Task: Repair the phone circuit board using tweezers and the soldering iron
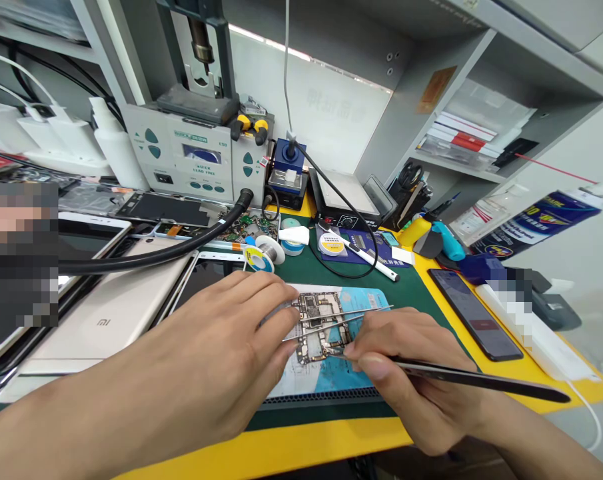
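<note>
A small phone circuit board (312,307), grey and black with irregular cutouts and metallic parts, lies face up near the middle of the front edge of the table (261,455). Slender silver tweezers (354,312) cross above it, their two prongs narrowing towards the table's right edge. A slim, dark-handled tool (481,378) slants in from the table's front right corner, its silver tip at the board's lower part; whether it touches is unclear.

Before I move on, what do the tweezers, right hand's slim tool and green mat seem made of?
Tweezers: likely steel, from the silvery shine. Slim tool: possibly coated metal, dark with a glossy highlight. Green mat: perhaps rubber or plastic, matte and even.
</note>
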A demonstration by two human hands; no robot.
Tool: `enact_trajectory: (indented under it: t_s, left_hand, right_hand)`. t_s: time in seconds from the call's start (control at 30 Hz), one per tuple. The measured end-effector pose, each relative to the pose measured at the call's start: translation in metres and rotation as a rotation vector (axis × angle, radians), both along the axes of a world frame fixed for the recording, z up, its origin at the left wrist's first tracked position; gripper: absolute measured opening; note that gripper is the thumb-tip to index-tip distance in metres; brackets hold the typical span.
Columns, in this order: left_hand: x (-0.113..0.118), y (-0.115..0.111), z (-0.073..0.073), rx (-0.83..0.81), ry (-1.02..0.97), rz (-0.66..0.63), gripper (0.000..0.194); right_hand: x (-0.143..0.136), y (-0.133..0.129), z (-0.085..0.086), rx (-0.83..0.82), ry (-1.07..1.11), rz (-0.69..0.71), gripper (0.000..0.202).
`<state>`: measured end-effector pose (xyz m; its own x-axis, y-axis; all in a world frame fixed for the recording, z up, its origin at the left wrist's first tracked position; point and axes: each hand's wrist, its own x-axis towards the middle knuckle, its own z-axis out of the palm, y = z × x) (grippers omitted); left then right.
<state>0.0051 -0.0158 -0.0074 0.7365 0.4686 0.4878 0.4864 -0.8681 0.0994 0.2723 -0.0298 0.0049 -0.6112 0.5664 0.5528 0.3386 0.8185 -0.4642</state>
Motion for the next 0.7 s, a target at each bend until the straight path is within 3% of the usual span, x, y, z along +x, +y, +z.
enact_trajectory:
  t_s: [0.7]
  left_hand:
    - [-0.0002,0.0016,-0.0010,0.000,-0.007,-0.001,0.028]
  right_hand:
    - [-0.0002,0.0000,0.0005,-0.012,-0.008,0.002,0.010]
